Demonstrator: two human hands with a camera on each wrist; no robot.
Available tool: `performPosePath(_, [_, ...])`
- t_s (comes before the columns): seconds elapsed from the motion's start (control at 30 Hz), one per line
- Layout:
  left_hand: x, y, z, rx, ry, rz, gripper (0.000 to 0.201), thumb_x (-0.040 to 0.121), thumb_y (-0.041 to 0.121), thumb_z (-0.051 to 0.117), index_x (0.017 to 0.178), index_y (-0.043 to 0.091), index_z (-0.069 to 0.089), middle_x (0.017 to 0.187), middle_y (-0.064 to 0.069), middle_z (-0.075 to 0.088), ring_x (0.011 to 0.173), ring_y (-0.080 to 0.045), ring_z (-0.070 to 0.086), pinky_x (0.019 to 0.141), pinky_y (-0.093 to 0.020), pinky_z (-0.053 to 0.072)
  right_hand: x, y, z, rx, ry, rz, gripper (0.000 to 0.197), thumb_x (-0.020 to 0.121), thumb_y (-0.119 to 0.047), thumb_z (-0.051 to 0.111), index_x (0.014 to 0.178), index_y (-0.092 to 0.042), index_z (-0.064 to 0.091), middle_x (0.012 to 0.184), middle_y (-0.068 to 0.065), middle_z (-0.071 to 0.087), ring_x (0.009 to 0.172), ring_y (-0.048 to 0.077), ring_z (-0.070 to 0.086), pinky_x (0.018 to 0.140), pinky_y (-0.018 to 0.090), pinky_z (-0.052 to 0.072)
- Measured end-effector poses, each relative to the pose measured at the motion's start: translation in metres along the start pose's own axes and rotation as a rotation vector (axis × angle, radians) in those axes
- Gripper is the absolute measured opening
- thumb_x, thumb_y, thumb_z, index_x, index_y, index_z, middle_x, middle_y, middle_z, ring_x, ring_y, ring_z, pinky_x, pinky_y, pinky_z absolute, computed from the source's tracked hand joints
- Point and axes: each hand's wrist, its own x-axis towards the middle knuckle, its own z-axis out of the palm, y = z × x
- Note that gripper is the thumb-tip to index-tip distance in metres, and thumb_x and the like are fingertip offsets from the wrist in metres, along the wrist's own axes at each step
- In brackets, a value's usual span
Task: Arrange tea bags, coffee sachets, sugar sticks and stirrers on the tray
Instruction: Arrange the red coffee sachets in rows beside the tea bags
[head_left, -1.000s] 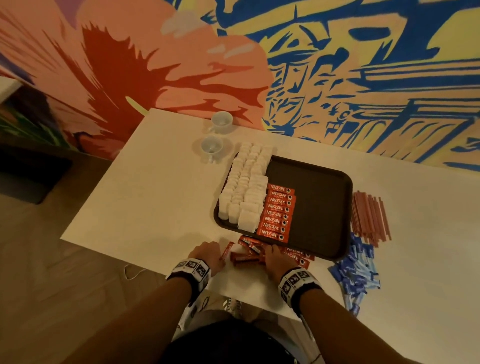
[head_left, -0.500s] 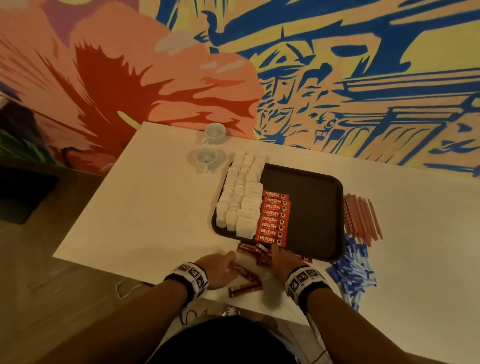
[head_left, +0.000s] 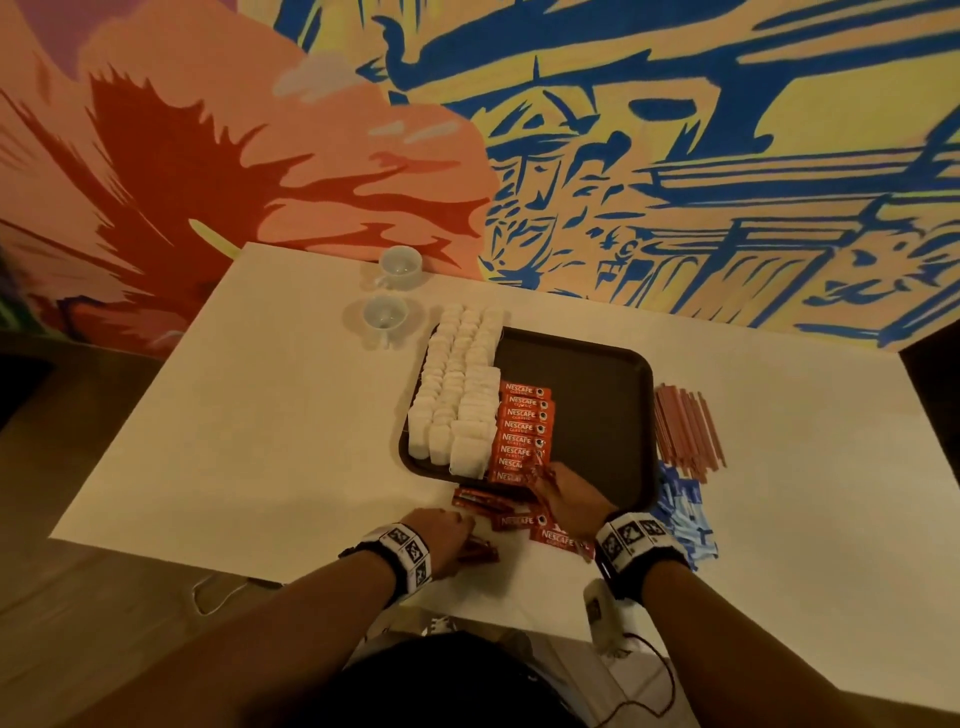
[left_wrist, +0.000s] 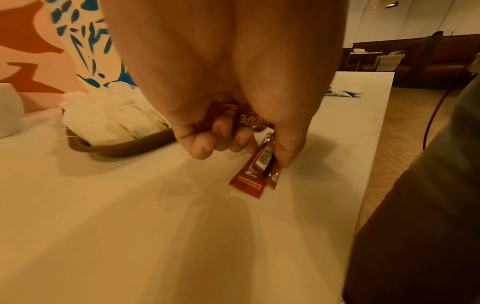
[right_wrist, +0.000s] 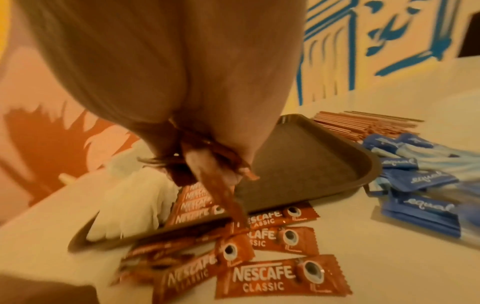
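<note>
A dark brown tray (head_left: 613, 415) lies on the white table, with rows of white tea bags (head_left: 457, 384) along its left side and a column of red coffee sachets (head_left: 522, 431) beside them. My right hand (head_left: 558, 480) hovers over the tray's near edge and pinches a red coffee sachet (right_wrist: 223, 193) that hangs down. Loose sachets (right_wrist: 280, 275) lie on the table below it. My left hand (head_left: 447, 535) grips two coffee sachets (left_wrist: 257, 170) at the table's near edge. Sugar sticks (head_left: 683, 512) and reddish stirrers (head_left: 685, 431) lie right of the tray.
Two white cups (head_left: 387, 314) stand at the back left of the table (head_left: 260, 415), close to the painted wall. The table's near edge runs just under my wrists. A cable (head_left: 654, 675) hangs below the right wrist.
My right hand has lifted from the loose pile with a sachet and moved up over the tray's near edge. My left hand has picked up sachets at the table's front.
</note>
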Motion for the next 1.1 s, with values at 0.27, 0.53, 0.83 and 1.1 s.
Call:
performPosePath(0.27, [-0.002,-0.018,-0.006,-0.113,-0.015,-0.056,0.045,0.101,0.037,0.049,0.142,0.019,0.041,0.140,-0.010,0.051,0.121,-0.035,0.056,0.100,-0.042,0.047,0.000,0.007,-0.019,0.251,0.066,-0.027,0.035,0.105,-0.045,0.046,0.132,-0.022,0.048,0.122,0.003,0.068,0.107,0.020,0.069,0.101,0.048,0.053])
performPosePath(0.53, [-0.028,-0.036,-0.091,-0.620,0.187,-0.027,0.018,0.099,0.037,0.057,0.110,0.025,0.049,0.110,0.007,0.064,0.099,-0.012,0.062,0.085,-0.024,0.049,-0.019,-0.011,-0.034,0.662,0.160,-0.085,0.025,0.104,-0.030,0.051,0.126,-0.019,0.056,0.114,0.005,0.074,0.104,0.023,0.073,0.098,0.049,0.054])
performPosePath(0.83, [-0.049,0.014,-0.195,-1.004,0.388,0.097,0.023,0.100,0.026,0.061,0.123,0.024,0.058,0.120,0.012,0.067,0.110,0.001,0.062,0.094,-0.020,0.050,-0.030,-0.070,-0.057,0.792,0.163,-0.224,0.030,0.105,-0.031,0.047,0.083,-0.014,0.060,0.063,-0.002,0.060,0.048,0.009,0.053,0.045,0.021,0.042])
performPosePath(1.1, [-0.061,0.061,-0.234,-1.125,0.490,0.101,0.019,0.100,0.038,0.058,0.116,0.030,0.059,0.087,0.011,0.071,0.075,-0.006,0.063,0.055,-0.017,0.041,-0.044,-0.092,-0.073,0.682,0.308,-0.372,0.059,0.101,-0.061,0.041,0.097,-0.012,0.074,0.087,0.007,0.077,0.080,0.022,0.075,0.081,0.039,0.058])
